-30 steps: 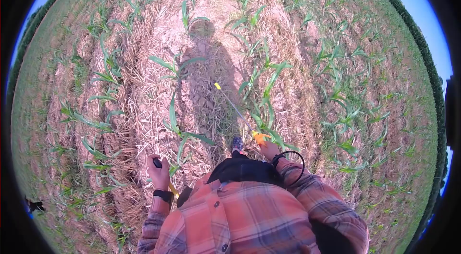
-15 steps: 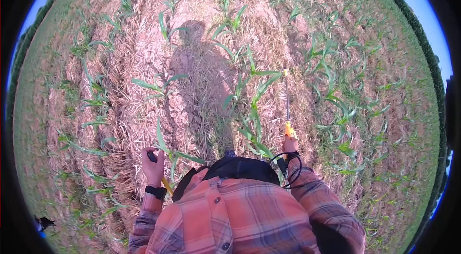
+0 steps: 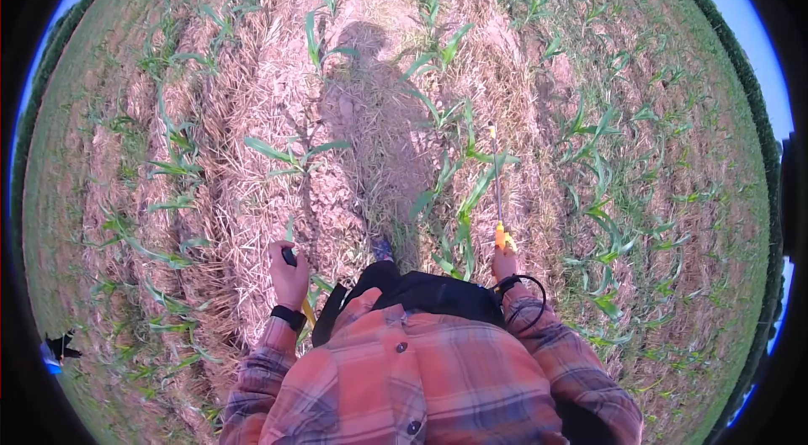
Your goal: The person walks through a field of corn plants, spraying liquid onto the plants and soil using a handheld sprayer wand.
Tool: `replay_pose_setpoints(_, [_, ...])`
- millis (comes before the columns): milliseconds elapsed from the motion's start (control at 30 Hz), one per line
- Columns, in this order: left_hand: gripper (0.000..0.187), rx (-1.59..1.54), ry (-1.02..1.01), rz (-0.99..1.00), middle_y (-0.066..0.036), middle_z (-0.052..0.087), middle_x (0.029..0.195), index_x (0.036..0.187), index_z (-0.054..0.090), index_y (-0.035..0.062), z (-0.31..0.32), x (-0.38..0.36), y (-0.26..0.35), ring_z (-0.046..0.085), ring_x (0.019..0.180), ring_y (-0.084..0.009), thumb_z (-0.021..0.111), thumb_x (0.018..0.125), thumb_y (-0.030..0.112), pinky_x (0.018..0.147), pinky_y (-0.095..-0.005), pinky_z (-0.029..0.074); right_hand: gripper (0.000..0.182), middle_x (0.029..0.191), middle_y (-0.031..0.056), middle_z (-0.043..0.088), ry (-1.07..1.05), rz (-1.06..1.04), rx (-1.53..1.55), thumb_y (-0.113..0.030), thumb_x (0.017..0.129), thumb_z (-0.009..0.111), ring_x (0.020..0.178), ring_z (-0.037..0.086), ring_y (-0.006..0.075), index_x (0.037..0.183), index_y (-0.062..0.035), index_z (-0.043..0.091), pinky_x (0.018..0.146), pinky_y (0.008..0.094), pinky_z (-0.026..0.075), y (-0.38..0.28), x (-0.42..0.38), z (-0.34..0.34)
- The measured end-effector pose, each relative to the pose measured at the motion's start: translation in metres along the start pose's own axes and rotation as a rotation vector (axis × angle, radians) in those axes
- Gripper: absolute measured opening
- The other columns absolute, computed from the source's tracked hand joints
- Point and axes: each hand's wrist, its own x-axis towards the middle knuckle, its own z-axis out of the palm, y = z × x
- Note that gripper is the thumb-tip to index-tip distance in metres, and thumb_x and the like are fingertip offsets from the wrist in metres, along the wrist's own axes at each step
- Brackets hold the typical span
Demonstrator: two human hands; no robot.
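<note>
My left hand (image 3: 290,283), with a black band at the wrist, is closed around the black grip (image 3: 289,256) of a pump lever. A yellow bar (image 3: 309,312) belonging to the lever shows beside that wrist. On the other side, my right hand (image 3: 505,264) is wrapped round the yellow handle of a spray wand (image 3: 501,236). Its thin shaft points forward over the crop to a yellow tip (image 3: 492,132). A black hose (image 3: 539,283) loops near my right wrist. Whether spray leaves the tip cannot be seen.
Young corn plants (image 3: 465,209) stand in rows on both sides, among dry straw (image 3: 252,108) and reddish soil. My shadow (image 3: 370,117) falls ahead. A patterned shoe (image 3: 381,248) shows below me. Trees (image 3: 715,20) line the field's edge.
The plants have shifted right and downward in view. A shoe and dark trouser leg now show farther forward. My left hand is slightly farther right; both hands keep their holds.
</note>
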Motion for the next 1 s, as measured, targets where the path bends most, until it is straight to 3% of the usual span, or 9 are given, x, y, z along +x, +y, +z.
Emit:
replay_pose_setpoints(167, [0.019,-0.015,0.058,-0.044,-0.005,0.042,0.062,0.087,0.045,0.0039,-0.001,0.047,-0.008,0.04,0.053,-0.013,0.055,0.072,0.002,0.05,-0.0278,0.035,0.033,0.054,0.0103,0.054,-0.148,-0.485,-0.445,-0.033,0.08,0.051,0.046,0.053,0.0222,0.07,-0.0022,0.053,0.046,0.036,0.042,-0.033,0.028,0.064])
replay_pose_setpoints(367, [0.018,-0.03,0.114,-0.061,-0.005,0.043,0.063,0.086,0.045,0.0039,-0.008,0.08,-0.005,0.04,0.054,-0.0124,0.054,0.072,0.002,0.051,-0.0277,0.036,0.033,0.072,0.0184,0.057,-0.481,-0.674,-0.629,-0.037,0.079,0.049,0.068,0.055,0.0361,0.078,-0.0043,0.055,0.058,0.0425,0.041,-0.118,0.006,0.119])
replay_pose_setpoints(500, [0.017,-0.046,0.139,-0.091,-0.004,0.041,0.061,0.086,0.045,0.0045,-0.013,0.093,0.005,0.038,0.053,-0.0109,0.053,0.072,0.001,0.049,-0.0272,0.035,0.032,0.072,0.0175,0.056,-0.787,-0.815,-0.733,-0.037,0.08,0.049,0.071,0.055,0.0355,0.078,-0.0048,0.053,0.061,0.0415,0.042,-0.169,0.003,0.131])
replay_pose_setpoints(667, [0.017,-0.029,0.25,-0.105,-0.004,0.041,0.059,0.087,0.046,0.005,-0.007,0.118,0.025,0.04,0.049,-0.0117,0.052,0.072,0.001,0.045,-0.0279,0.035,0.031,0.075,0.0183,0.058,-1.044,-0.887,-0.696,-0.033,0.077,0.051,0.068,0.057,0.035,0.085,-0.0032,0.053,0.061,0.0409,0.044,-0.185,0.043,0.154])
replay_pose_setpoints(767, [0.018,0.069,0.281,-0.056,-0.003,0.043,0.058,0.088,0.046,0.007,0.002,0.146,0.034,0.042,0.047,-0.0124,0.053,0.072,0.003,0.045,-0.0288,0.035,0.035,0.079,0.019,0.059,-1.159,-0.669,-0.613,-0.033,0.077,0.052,0.071,0.057,0.0348,0.095,-0.0031,0.053,0.062,0.0398,0.044,-0.197,0.082,0.167])
replay_pose_setpoints(867, [0.019,0.039,0.241,-0.083,-0.004,0.045,0.058,0.088,0.046,0.0086,0.021,0.175,0.063,0.045,0.048,-0.0135,0.054,0.072,0.004,0.046,-0.0297,0.037,0.029,0.082,0.0151,0.058,-0.972,-0.916,-0.689,-0.034,0.077,0.052,0.076,0.057,0.0298,0.085,-0.0059,0.056,0.065,0.0369,0.042,-0.189,0.134,0.175])
replay_pose_setpoints(933, [0.019,0.043,0.225,-0.065,-0.004,0.045,0.058,0.088,0.045,0.0077,0.038,0.196,0.08,0.047,0.047,-0.0131,0.054,0.072,0.004,0.046,-0.0298,0.039,0.032,0.079,0.0166,0.059,-0.893,-0.759,-0.615,-0.037,0.077,0.051,0.075,0.058,0.0302,0.086,-0.0063,0.056,0.064,0.0379,0.042,-0.211,0.143,0.157])
replay_pose_setpoints(967, [0.018,0.284,0.312,0.222,-0.004,0.045,0.058,0.088,0.045,0.0061,0.045,0.209,0.073,0.048,0.046,-0.0125,0.052,0.072,0.002,0.045,-0.0288,0.04,0.033,0.077,0.0169,0.058,-0.826,-0.726,-0.642,-0.037,0.077,0.051,0.073,0.058,0.0305,0.086,-0.0059,0.057,0.063,0.0382,0.042,-0.221,0.148,0.148])
replay_pose_setpoints(1000, [0.018,0.28,0.304,0.231,-0.004,0.045,0.058,0.088,0.045,0.0061,0.053,0.216,0.087,0.048,0.046,-0.0125,0.052,0.072,0.002,0.045,-0.0288,0.04,0.033,0.074,0.0173,0.058,-0.754,-0.692,-0.671,-0.037,0.077,0.05,0.072,0.058,0.0307,0.085,-0.0055,0.057,0.062,0.0386,0.043,-0.231,0.152,0.137])
